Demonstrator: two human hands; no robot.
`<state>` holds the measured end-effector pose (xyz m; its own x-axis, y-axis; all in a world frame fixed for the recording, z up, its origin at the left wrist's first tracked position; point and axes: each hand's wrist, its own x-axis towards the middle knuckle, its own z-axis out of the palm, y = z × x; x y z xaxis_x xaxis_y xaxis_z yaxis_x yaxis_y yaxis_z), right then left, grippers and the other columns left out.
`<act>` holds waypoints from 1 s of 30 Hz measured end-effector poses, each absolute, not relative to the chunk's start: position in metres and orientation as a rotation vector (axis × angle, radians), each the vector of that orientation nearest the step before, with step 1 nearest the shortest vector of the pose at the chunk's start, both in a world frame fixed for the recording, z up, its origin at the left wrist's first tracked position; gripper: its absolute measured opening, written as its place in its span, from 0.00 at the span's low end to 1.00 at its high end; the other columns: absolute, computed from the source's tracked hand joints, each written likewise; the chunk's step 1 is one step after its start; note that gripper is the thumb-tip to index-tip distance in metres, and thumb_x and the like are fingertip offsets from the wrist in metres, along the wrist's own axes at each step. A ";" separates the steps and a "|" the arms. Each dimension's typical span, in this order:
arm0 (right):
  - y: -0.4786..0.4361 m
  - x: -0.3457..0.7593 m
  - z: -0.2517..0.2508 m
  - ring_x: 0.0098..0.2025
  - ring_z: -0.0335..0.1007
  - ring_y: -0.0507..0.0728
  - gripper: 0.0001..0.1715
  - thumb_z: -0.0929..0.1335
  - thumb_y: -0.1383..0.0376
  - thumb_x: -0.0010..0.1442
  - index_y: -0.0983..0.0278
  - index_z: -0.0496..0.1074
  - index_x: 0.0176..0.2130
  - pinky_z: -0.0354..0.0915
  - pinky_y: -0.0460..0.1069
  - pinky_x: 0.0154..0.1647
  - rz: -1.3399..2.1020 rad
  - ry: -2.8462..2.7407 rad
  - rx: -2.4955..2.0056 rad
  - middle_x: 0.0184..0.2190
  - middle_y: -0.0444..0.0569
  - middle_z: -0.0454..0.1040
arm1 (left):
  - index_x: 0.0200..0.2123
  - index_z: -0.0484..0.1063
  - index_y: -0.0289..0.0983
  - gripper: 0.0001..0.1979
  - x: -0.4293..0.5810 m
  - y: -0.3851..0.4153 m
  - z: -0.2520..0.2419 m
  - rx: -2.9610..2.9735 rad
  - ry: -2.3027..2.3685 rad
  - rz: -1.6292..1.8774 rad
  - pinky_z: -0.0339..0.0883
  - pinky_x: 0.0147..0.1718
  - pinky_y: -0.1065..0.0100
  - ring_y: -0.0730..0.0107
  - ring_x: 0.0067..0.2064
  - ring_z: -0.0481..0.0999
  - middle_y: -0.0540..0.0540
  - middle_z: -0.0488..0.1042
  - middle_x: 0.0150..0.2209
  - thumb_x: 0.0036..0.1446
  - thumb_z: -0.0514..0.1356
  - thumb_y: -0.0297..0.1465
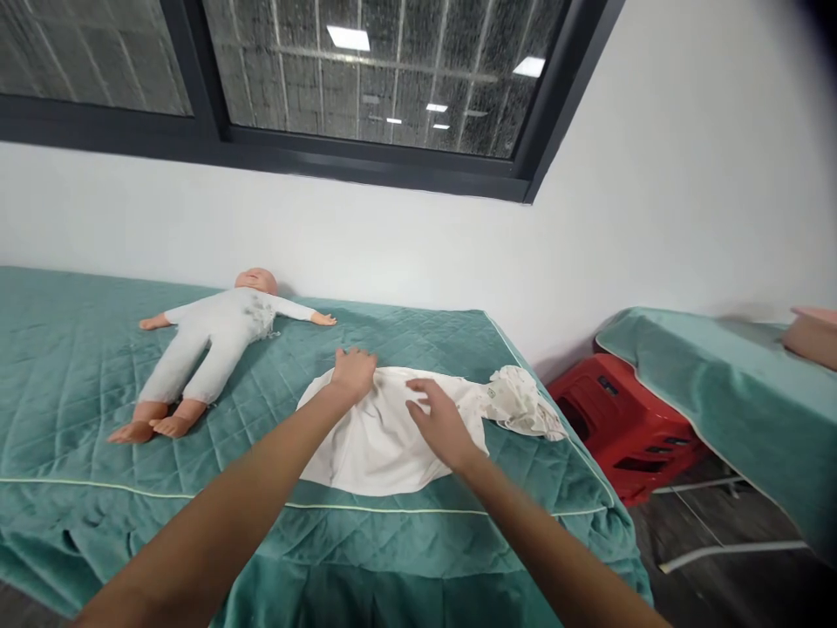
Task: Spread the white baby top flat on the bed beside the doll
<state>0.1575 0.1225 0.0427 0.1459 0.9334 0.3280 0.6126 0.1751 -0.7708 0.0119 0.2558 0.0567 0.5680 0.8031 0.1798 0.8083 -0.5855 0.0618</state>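
Observation:
A white cloth (376,445) lies spread on the green quilted bed (78,375), its right end bunched into a crumpled heap (523,401). My left hand (353,372) rests on the cloth's far edge with the fingers curled down onto the fabric. My right hand (441,425) lies on the middle of the cloth, fingers apart and flat. A baby doll (213,340) in a white bodysuit lies on its back to the left, arms out, apart from both hands.
The bed stands against a white wall under a dark-framed window (366,78). A red plastic stool (621,427) sits on the floor to the right, beside a second green-covered bed (725,392) with a pink object (814,336) on it.

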 end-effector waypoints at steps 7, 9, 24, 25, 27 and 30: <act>0.172 0.177 0.111 0.60 0.62 0.60 0.27 0.63 0.66 0.63 0.62 0.62 0.61 0.59 0.56 0.60 0.041 -2.038 -1.599 0.59 0.54 0.67 | 0.38 0.68 0.38 0.11 -0.016 0.214 0.118 -2.649 -0.881 -0.732 0.63 0.36 0.63 0.63 0.40 0.73 0.45 0.73 0.39 0.59 0.50 0.19; 0.173 0.173 0.137 0.55 0.67 0.58 0.24 0.61 0.68 0.64 0.58 0.65 0.59 0.62 0.53 0.54 -0.033 -2.175 -1.595 0.56 0.49 0.71 | 0.37 0.69 0.38 0.11 -0.024 0.206 0.133 -2.536 -0.746 -0.852 0.61 0.31 0.64 0.65 0.36 0.72 0.46 0.72 0.36 0.60 0.50 0.20; 0.133 0.198 0.210 0.45 0.67 0.60 0.17 0.59 0.74 0.56 0.63 0.73 0.39 0.60 0.52 0.42 -0.611 -1.925 -1.680 0.39 0.50 0.76 | 0.41 0.69 0.41 0.16 -0.079 0.203 0.178 -2.164 -1.345 -1.036 0.59 0.27 0.65 0.61 0.37 0.72 0.44 0.71 0.42 0.52 0.51 0.20; 0.131 0.202 0.207 0.44 0.68 0.59 0.19 0.59 0.75 0.54 0.63 0.74 0.39 0.61 0.52 0.43 -0.509 -1.853 -1.661 0.39 0.50 0.76 | 0.41 0.68 0.41 0.16 -0.083 0.205 0.175 -2.176 -1.364 -1.120 0.61 0.28 0.65 0.60 0.40 0.72 0.44 0.71 0.44 0.51 0.52 0.20; 0.123 0.210 0.199 0.43 0.70 0.58 0.20 0.60 0.74 0.52 0.62 0.74 0.39 0.63 0.52 0.45 -0.292 -1.703 -1.640 0.39 0.48 0.77 | 0.40 0.68 0.41 0.16 -0.092 0.209 0.168 -2.236 -1.365 -1.317 0.65 0.35 0.65 0.59 0.47 0.72 0.44 0.71 0.46 0.49 0.52 0.19; 0.106 0.218 0.186 0.45 0.72 0.60 0.19 0.61 0.69 0.53 0.60 0.76 0.41 0.65 0.53 0.46 -0.013 -1.506 -1.655 0.41 0.48 0.78 | 0.42 0.66 0.41 0.16 -0.102 0.210 0.157 -2.396 -1.446 -1.536 0.66 0.42 0.64 0.62 0.46 0.73 0.46 0.74 0.43 0.51 0.51 0.20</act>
